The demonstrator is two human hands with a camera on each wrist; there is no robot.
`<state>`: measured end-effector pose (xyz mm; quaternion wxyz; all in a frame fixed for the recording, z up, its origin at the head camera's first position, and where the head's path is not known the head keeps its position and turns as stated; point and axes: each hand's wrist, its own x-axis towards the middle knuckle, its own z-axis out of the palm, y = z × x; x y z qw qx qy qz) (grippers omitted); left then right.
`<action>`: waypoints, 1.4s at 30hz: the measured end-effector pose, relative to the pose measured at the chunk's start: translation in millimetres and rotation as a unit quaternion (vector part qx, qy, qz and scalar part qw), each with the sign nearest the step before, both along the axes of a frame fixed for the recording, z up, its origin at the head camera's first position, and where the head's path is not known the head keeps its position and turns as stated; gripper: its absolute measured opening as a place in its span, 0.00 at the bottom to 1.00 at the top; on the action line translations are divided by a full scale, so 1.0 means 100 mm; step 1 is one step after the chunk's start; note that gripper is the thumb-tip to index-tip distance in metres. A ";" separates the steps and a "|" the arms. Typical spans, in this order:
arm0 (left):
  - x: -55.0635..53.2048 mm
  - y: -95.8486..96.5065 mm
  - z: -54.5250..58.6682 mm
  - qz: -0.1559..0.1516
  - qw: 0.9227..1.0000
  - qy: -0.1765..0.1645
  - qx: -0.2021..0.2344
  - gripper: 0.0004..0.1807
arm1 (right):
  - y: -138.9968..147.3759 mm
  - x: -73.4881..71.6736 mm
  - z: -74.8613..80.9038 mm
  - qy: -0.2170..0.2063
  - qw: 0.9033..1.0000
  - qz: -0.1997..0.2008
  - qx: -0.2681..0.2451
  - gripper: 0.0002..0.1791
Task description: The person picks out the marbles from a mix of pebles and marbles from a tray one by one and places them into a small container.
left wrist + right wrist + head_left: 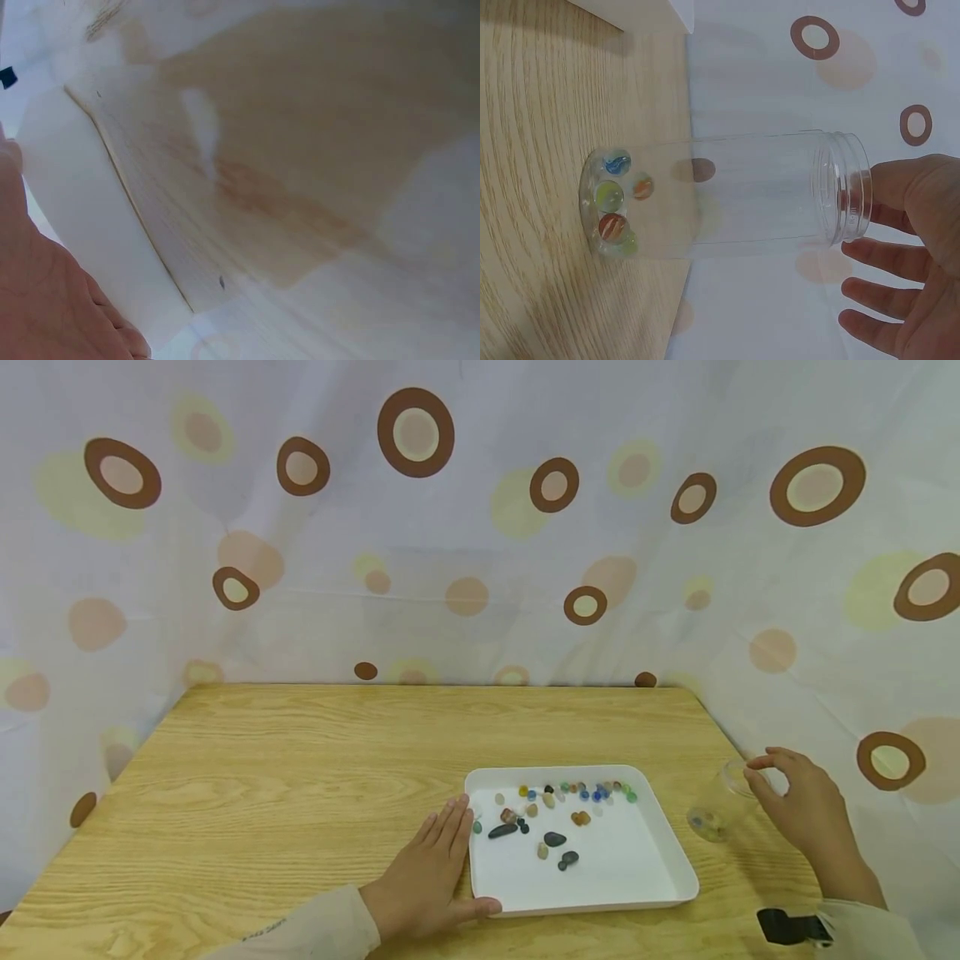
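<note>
A white tray (615, 872) holds glass marbles (597, 795) along its far side and several pebbles (555, 839) nearer its middle. My left hand (423, 868) lies against the tray's left side, fingers straight and thumb at the front edge; the left wrist view shows its palm beside the white tray wall (90, 217). To the right stands a clear jar (757, 195) with several marbles (611, 196) at its bottom. My right hand (810, 806) is at the jar's mouth, thumb and index fingertips close together there. Whether they pinch anything is hidden.
The wood-grain table (300, 777) extends left of and behind the tray. A white curtain (480, 527) with brown rings hangs at the back and down both sides. The jar stands near the table's right edge. A dark strap (795, 927) is at my right wrist.
</note>
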<state>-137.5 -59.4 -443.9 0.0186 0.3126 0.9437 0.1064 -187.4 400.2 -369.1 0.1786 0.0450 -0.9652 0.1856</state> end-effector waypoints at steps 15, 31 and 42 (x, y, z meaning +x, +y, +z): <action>0.02 -0.01 0.02 -0.002 1.000 -0.020 0.004 0.61 | -0.07 -0.01 0.04 0.017 1.000 0.009 0.016 0.14; 0.03 -0.01 0.01 0.001 1.000 -0.019 0.005 0.60 | -0.80 -0.22 0.18 0.041 0.993 0.109 0.018 0.09; 0.00 -0.01 0.01 -0.004 1.000 -0.014 0.010 0.59 | -1.45 -0.43 0.04 0.020 0.975 0.217 0.048 0.07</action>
